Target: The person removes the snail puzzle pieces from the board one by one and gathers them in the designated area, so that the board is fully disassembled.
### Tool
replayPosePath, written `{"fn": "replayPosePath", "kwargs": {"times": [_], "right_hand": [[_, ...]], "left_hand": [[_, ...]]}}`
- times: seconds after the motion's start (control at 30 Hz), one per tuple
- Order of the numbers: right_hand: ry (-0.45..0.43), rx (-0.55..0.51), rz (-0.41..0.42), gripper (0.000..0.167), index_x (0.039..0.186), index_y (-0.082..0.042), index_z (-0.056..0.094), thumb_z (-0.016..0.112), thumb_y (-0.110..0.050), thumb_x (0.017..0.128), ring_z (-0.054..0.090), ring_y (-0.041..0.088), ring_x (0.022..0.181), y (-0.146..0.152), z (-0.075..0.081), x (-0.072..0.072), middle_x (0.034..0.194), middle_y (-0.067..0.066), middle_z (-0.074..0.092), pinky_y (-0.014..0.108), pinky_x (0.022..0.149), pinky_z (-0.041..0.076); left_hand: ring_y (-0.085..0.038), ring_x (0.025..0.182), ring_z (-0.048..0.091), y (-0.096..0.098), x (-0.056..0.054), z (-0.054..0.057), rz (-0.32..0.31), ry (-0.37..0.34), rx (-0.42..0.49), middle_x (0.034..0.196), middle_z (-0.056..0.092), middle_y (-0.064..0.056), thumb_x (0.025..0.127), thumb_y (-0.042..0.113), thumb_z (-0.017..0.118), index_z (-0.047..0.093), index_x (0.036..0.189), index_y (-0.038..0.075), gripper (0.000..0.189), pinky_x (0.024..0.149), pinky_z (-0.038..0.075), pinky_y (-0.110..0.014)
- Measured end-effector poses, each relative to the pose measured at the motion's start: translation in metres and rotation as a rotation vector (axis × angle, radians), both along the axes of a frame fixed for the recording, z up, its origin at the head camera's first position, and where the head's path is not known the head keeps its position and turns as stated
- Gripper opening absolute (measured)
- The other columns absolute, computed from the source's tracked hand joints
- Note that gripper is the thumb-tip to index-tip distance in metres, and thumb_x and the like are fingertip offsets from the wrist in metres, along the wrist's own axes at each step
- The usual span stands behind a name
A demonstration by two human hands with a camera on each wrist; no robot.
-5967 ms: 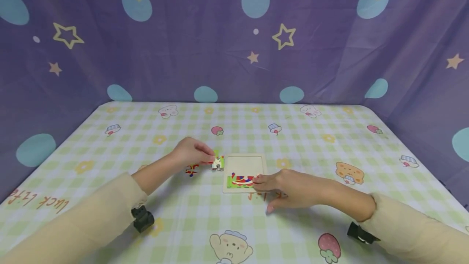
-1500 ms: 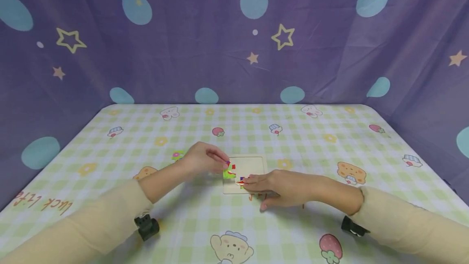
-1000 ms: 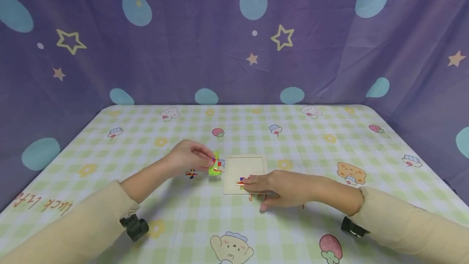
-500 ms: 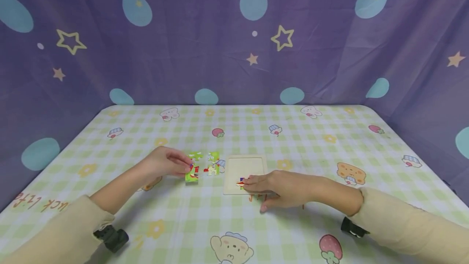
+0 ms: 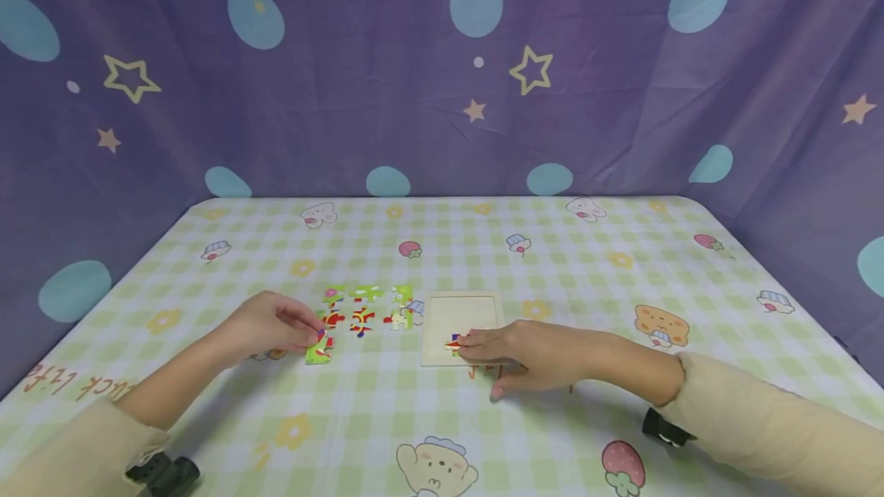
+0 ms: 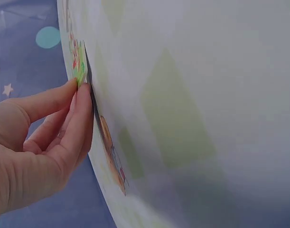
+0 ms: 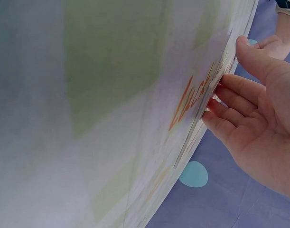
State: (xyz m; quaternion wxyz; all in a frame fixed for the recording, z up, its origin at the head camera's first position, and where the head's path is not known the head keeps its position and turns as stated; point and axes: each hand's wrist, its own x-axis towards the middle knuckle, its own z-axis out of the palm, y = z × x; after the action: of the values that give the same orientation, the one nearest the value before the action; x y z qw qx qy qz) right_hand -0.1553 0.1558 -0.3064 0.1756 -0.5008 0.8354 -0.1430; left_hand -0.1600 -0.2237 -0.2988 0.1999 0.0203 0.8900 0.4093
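My left hand [image 5: 272,326] pinches a green jigsaw piece [image 5: 319,351] with red on it, low at the front left corner of a group of loose jigsaw pieces [image 5: 362,319]. The left wrist view has this piece [image 6: 81,64] between thumb and fingers, close over the cloth. The square wooden puzzle tray [image 5: 463,311] lies right of the group. My right hand [image 5: 545,353] rests on its front right part, fingers extended. Another colourful piece [image 5: 453,343] shows in the tray beside those fingertips, partly hidden by them. In the right wrist view, the fingertips [image 7: 212,118] touch the tray's edge.
A checked tablecloth [image 5: 552,420] with printed cartoons covers the table. Several loose pieces, green and red, lie in two rows left of the tray. Behind the table hangs a purple curtain [image 5: 387,83] with stars and dots.
My left hand has carried the piece from the tray leftward, past the loose pieces, to their front left. Six seconds ago a row of pieces filled the tray's front. The right hand stays there.
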Motion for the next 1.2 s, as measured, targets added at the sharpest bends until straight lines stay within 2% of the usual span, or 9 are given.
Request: {"fn": "replayPosePath", "kwargs": {"times": [0.2, 0.4, 0.53, 0.77, 0.87, 1.0, 1.07, 1.2], "right_hand": [[0.006, -0.004, 0.004, 0.062, 0.143, -0.009, 0.044, 0.063, -0.033, 0.090, 0.037, 0.021, 0.143, 0.001, 0.000, -0.001, 0.152, 0.007, 0.040, 0.038, 0.114, 0.037], [0.012, -0.011, 0.013, 0.062, 0.143, -0.008, 0.044, 0.063, -0.034, 0.090, 0.036, 0.022, 0.143, 0.001, -0.002, -0.002, 0.152, 0.007, 0.040, 0.038, 0.113, 0.037], [0.009, -0.014, 0.012, 0.062, 0.143, -0.008, 0.044, 0.063, -0.034, 0.090, 0.036, 0.022, 0.143, 0.002, -0.002, -0.002, 0.152, 0.008, 0.040, 0.039, 0.113, 0.037], [0.002, -0.019, 0.010, 0.061, 0.143, -0.007, 0.045, 0.063, -0.034, 0.090, 0.036, 0.022, 0.143, 0.002, 0.000, -0.002, 0.151, 0.008, 0.041, 0.039, 0.113, 0.037], [-0.001, -0.032, 0.016, 0.062, 0.142, -0.006, 0.045, 0.062, -0.035, 0.090, 0.037, 0.023, 0.143, 0.002, 0.000, -0.002, 0.151, 0.008, 0.041, 0.038, 0.113, 0.037], [-0.002, -0.052, 0.025, 0.061, 0.141, -0.005, 0.046, 0.062, -0.035, 0.090, 0.038, 0.022, 0.142, 0.002, -0.001, -0.002, 0.149, 0.009, 0.043, 0.038, 0.113, 0.037], [-0.004, -0.058, 0.026, 0.060, 0.141, -0.005, 0.046, 0.062, -0.035, 0.091, 0.038, 0.022, 0.142, 0.002, -0.001, -0.002, 0.149, 0.009, 0.043, 0.038, 0.113, 0.037], [-0.011, -0.060, 0.024, 0.060, 0.141, -0.006, 0.047, 0.061, -0.035, 0.091, 0.038, 0.021, 0.142, 0.001, -0.002, -0.001, 0.149, 0.009, 0.043, 0.037, 0.113, 0.038]], "left_hand": [[-0.012, 0.058, 0.049, 0.000, 0.006, 0.004, -0.017, 0.074, -0.048, 0.079, 0.070, 0.000, 0.082, 0.015, 0.074, 0.070, 0.104, 0.000, 0.027, 0.053, 0.042, -0.028], [-0.012, 0.053, 0.046, 0.005, 0.009, 0.006, 0.001, 0.098, -0.110, 0.069, 0.063, 0.001, 0.083, 0.015, 0.073, 0.071, 0.102, 0.002, 0.023, 0.049, 0.040, -0.027], [-0.013, 0.056, 0.050, 0.006, 0.007, 0.009, 0.013, 0.121, -0.162, 0.076, 0.068, -0.001, 0.082, 0.017, 0.075, 0.072, 0.102, 0.004, 0.023, 0.051, 0.041, -0.028], [-0.010, 0.078, 0.061, 0.014, 0.001, 0.020, -0.034, 0.222, -0.235, 0.091, 0.074, -0.002, 0.082, 0.020, 0.074, 0.074, 0.101, 0.008, 0.022, 0.070, 0.048, -0.029], [-0.009, 0.079, 0.064, 0.023, -0.003, 0.021, -0.071, 0.255, -0.220, 0.092, 0.074, -0.003, 0.083, 0.019, 0.074, 0.074, 0.101, 0.008, 0.021, 0.072, 0.050, -0.030], [-0.009, 0.078, 0.066, 0.044, -0.007, 0.021, -0.108, 0.258, -0.150, 0.091, 0.075, -0.006, 0.081, 0.017, 0.076, 0.073, 0.099, 0.005, 0.022, 0.071, 0.053, -0.028], [-0.009, 0.079, 0.067, 0.057, -0.008, 0.021, -0.113, 0.228, -0.113, 0.090, 0.075, -0.006, 0.080, 0.016, 0.076, 0.074, 0.098, 0.005, 0.021, 0.070, 0.053, -0.026], [-0.010, 0.082, 0.068, 0.080, -0.011, 0.018, -0.173, 0.190, -0.050, 0.093, 0.075, -0.006, 0.079, 0.016, 0.077, 0.073, 0.099, 0.005, 0.023, 0.071, 0.053, -0.024]]}}
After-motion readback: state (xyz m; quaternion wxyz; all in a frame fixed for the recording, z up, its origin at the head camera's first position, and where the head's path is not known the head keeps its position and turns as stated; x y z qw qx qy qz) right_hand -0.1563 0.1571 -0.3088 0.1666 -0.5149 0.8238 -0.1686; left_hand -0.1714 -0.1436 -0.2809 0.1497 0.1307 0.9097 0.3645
